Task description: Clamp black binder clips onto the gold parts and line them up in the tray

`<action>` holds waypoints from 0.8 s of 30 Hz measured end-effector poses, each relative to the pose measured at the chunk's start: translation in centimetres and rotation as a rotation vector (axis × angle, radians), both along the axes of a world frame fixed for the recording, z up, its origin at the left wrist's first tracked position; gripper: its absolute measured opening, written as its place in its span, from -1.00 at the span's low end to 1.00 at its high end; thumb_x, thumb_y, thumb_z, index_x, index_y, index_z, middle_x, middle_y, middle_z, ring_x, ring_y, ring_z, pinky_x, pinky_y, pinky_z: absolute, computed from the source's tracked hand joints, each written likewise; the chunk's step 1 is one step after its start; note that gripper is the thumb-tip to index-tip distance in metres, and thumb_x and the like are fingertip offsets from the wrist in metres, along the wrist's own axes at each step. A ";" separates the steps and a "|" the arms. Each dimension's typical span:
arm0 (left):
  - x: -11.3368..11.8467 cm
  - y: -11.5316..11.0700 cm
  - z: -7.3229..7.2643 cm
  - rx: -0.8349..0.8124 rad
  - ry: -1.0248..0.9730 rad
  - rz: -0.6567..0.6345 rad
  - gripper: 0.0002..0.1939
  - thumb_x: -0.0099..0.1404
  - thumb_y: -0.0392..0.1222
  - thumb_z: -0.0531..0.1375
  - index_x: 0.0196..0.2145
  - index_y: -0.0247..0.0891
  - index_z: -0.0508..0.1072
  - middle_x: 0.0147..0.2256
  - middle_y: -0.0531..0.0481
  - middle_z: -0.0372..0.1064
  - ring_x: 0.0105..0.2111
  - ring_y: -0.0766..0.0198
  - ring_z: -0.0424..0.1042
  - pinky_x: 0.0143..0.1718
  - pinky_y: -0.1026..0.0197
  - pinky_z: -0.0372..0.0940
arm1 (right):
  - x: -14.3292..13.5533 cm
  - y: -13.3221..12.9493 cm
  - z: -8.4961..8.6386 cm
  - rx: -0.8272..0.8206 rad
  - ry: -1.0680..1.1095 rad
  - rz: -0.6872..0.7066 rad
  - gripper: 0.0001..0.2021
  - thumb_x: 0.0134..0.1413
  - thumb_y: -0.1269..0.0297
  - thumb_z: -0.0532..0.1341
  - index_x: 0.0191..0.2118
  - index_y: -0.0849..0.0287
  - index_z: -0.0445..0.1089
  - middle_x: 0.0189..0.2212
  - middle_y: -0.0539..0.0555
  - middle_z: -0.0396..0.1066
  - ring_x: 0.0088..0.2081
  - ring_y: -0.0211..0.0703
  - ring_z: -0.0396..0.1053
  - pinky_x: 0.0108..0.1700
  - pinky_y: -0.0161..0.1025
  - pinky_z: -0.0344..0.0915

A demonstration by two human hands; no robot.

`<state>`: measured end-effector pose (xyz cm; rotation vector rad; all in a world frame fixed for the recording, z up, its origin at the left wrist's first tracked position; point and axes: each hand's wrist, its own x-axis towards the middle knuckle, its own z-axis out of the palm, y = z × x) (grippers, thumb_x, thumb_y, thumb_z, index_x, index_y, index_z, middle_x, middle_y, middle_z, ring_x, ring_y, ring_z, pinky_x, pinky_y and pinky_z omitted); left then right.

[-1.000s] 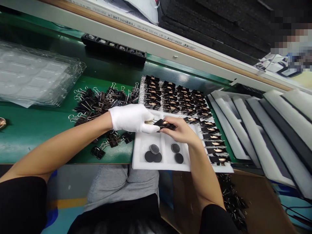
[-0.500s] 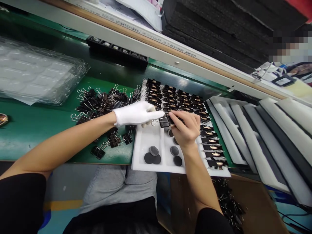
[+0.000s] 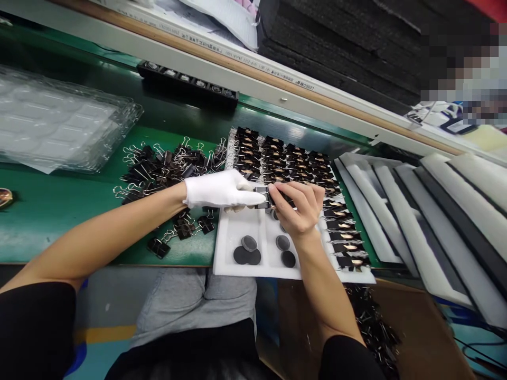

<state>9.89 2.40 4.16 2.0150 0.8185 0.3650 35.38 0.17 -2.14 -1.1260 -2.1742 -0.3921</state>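
My left hand (image 3: 222,190), in a white glove with bare fingertips, grips a black binder clip (image 3: 261,197) by its wire handles, the thumb laid along the clip. Against the clip's right end, my bare right hand (image 3: 301,206) has thumb and forefinger pinched on a small dark piece, mostly hidden by the fingers. Both hands are over a white foam tray (image 3: 237,272). Dark round discs (image 3: 249,253) lie in the tray's near compartments. Rows of binder clips (image 3: 277,158) with copper-coloured pieces in them fill its far and right parts.
A heap of loose binder clips (image 3: 166,169) lies left of the tray on the green table (image 3: 47,227). Clear plastic trays (image 3: 59,121) are stacked at far left. Foam sheets (image 3: 407,211) lean at right. Behind is a black strip of small parts (image 3: 188,82); below right, more clips (image 3: 374,327).
My left hand has moved its thumb forward over the binder clip and squeezed the wire handles. My right fingers have come slightly left, against the clip.
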 end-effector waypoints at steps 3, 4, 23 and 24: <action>-0.1 0.5 -0.2 -0.065 -0.001 0.016 -0.50 0.39 0.23 0.14 -0.47 -0.26 0.39 -0.52 0.05 0.38 -0.54 0.38 0.29 -0.48 0.28 0.16 | -0.2 0.1 0.5 -0.035 0.088 -0.051 -0.74 0.34 0.12 0.22 0.05 -0.14 0.57 0.00 0.18 0.55 0.09 0.27 0.44 0.17 0.29 0.08; -0.2 0.8 -0.4 -0.044 0.013 0.029 -0.50 0.38 0.24 0.14 -0.47 -0.26 0.38 -0.51 0.05 0.38 -0.54 0.39 0.28 -0.47 0.28 0.15 | -0.2 0.2 0.9 -0.040 0.110 -0.070 -0.66 0.31 0.07 0.26 0.15 -0.11 0.52 0.08 0.21 0.51 0.17 0.33 0.39 0.22 0.32 0.05; -0.6 0.6 0.3 0.478 0.348 0.113 -0.41 0.46 0.28 -0.05 0.09 -0.17 0.50 -0.11 -0.09 0.60 -0.19 0.10 0.53 -0.22 0.18 0.28 | 10.1 0.8 4.6 -0.669 0.268 -0.245 -0.82 0.06 0.24 0.37 -0.20 0.13 0.50 -0.21 0.15 0.57 -0.15 0.06 0.52 -0.04 0.03 0.42; -0.7 0.7 0.4 0.473 0.353 0.114 -0.41 0.47 0.28 -0.05 0.08 -0.16 0.51 -0.11 -0.08 0.60 -0.19 0.10 0.53 -0.21 0.18 0.28 | 11.5 0.8 4.5 -0.665 0.251 -0.338 -0.82 0.04 0.22 0.39 -0.23 0.13 0.50 -0.25 0.15 0.57 -0.17 0.07 0.51 -0.06 0.04 0.40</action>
